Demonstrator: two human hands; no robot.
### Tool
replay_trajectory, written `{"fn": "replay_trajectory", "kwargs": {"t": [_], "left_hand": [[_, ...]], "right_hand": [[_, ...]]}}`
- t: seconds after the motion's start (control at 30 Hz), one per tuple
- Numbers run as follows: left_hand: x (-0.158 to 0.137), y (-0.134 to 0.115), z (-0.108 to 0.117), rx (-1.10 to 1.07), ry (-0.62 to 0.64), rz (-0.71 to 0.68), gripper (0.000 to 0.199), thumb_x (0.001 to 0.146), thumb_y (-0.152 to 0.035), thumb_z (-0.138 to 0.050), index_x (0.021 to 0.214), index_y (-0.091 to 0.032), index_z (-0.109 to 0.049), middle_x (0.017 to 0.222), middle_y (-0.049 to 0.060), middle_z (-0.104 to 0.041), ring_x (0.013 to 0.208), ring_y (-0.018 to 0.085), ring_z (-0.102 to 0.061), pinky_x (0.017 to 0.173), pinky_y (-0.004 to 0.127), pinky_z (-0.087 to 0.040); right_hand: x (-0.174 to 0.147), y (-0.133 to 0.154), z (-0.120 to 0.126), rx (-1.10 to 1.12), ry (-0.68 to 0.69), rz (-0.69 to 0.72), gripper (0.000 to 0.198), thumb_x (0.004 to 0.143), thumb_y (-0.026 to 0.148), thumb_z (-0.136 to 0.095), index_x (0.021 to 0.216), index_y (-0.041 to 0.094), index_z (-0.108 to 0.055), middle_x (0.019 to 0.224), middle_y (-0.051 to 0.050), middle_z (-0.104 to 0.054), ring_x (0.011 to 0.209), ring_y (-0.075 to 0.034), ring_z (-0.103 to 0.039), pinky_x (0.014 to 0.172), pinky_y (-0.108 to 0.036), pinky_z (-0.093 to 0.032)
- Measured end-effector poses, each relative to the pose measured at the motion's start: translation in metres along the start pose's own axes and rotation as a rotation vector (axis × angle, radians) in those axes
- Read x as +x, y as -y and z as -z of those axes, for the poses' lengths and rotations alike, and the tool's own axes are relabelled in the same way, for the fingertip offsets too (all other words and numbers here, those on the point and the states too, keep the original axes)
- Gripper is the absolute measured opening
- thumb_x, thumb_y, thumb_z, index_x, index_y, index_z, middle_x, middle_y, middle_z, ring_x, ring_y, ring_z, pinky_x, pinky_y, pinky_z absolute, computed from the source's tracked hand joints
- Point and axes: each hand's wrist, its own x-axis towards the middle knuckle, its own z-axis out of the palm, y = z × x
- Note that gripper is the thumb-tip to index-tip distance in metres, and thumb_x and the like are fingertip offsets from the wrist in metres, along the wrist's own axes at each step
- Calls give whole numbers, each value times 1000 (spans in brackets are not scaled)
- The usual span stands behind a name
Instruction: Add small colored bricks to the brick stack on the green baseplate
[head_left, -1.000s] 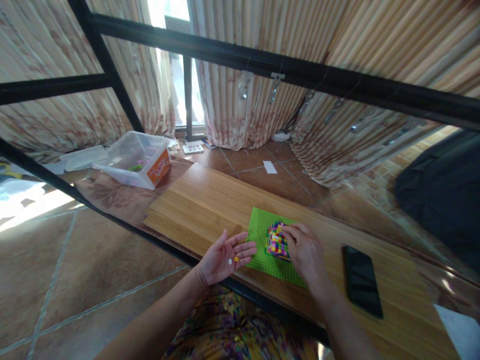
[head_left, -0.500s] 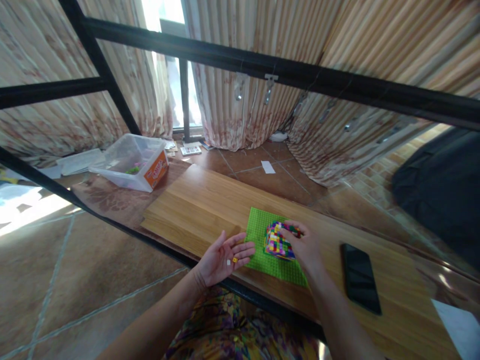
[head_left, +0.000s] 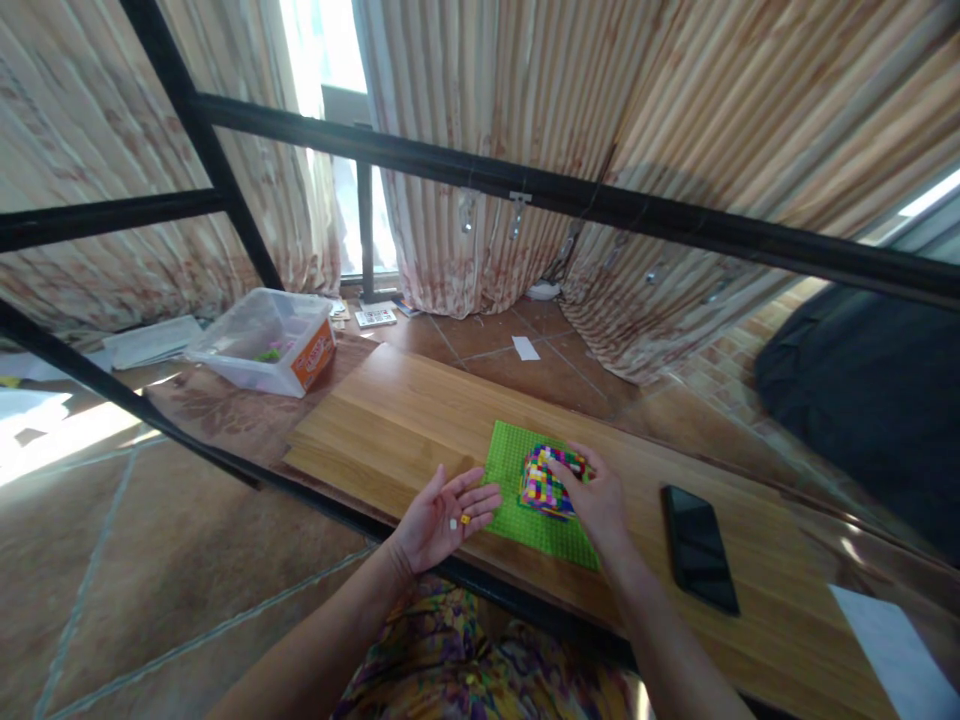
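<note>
My left hand (head_left: 445,519) lies palm up with its fingers stretched out, just left of the green baseplate (head_left: 504,468). A small white brick (head_left: 453,524) and a small yellow brick (head_left: 466,519) rest loose on it. On the baseplate stands a low block of many-coloured toy bricks (head_left: 547,490). My right hand (head_left: 598,500) closes over the block's right side, thumb on top and fingers towards the far edge. Whether a single brick is under those fingertips is hidden.
A black phone (head_left: 700,548) lies on the wooden board (head_left: 405,400), right of the baseplate. Far left stands a clear plastic box (head_left: 255,375) with some pieces inside. A black metal rail (head_left: 480,178) crosses ahead. White paper (head_left: 892,640) lies at the lower right.
The whole view has shifted a little, so most things sit slightly further left. My right thumb has moved slightly over the top of the block; my left hand keeps its pose.
</note>
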Motion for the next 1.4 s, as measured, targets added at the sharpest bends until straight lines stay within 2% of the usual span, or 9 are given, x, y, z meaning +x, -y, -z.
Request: {"fn": "replay_trajectory", "kwargs": {"t": [0.1,0.27,0.43,0.63,0.83,0.97,1.07,1.17,1.4], "left_hand": [[0,1,0,-10,4,-16,54,92,-49,-36,128,-11,-45,124,20,-57,110,25,-58,95,37,-39],[0,2,-1,-45,32,-14,56,92,-52,-32,125,-10,-47,119,19,-60,107,25,-59,92,35,-41],[0,2,3,-69,63,11,55,92,-53,-30,124,-13,-49,116,17,-61,101,23,-61,81,31,-44],[1,1,6,-63,60,15,56,92,-52,-28,126,-12,-47,119,18,-60,96,22,-63,80,31,-44],[-1,1,2,-66,62,10,55,93,-52,-29,126,-13,-48,119,17,-61,103,22,-61,87,32,-43],[-1,2,1,-57,58,12,56,93,-51,-30,128,-11,-46,121,19,-60,109,24,-59,96,36,-38],[-1,2,3,-49,64,16,57,92,-51,-31,131,-10,-43,125,21,-56,115,26,-56,99,39,-36],[0,2,5,-52,79,18,58,92,-51,-32,133,-10,-41,128,21,-54,117,27,-54,99,39,-35],[-1,2,4,-24,65,19,56,93,-51,-30,131,-12,-43,126,20,-56,115,25,-56,98,38,-36]], "right_hand": [[-19,28,8,-58,-71,75,32,83,41,-55,103,18,-65,105,-11,-64,98,-22,-58,88,-41,-45],[-61,71,-6,4,268,260,20,91,27,-47,94,23,-66,94,-5,-66,93,-19,-58,86,-35,-45],[-82,74,-40,-9,412,268,18,89,27,-50,97,24,-66,96,-6,-64,93,-21,-56,84,-37,-45],[-84,72,-56,-34,420,275,19,89,25,-48,90,23,-67,92,-7,-63,90,-22,-55,80,-37,-44],[-75,81,-36,129,422,79,17,89,29,-48,86,21,-63,87,-4,-66,83,-18,-59,76,-32,-46],[-56,73,-11,254,275,-44,17,84,35,-56,87,21,-65,87,-2,-68,78,-16,-62,72,-29,-48],[-39,58,7,232,150,-78,22,80,39,-60,88,21,-69,90,-4,-70,82,-19,-64,75,-31,-49],[-24,42,22,152,120,-116,27,83,41,-56,95,21,-70,91,-6,-71,77,-19,-65,71,-32,-50],[-2,33,28,-118,177,100,27,88,33,-47,94,20,-70,94,-7,-69,86,-20,-63,77,-33,-48]]}}
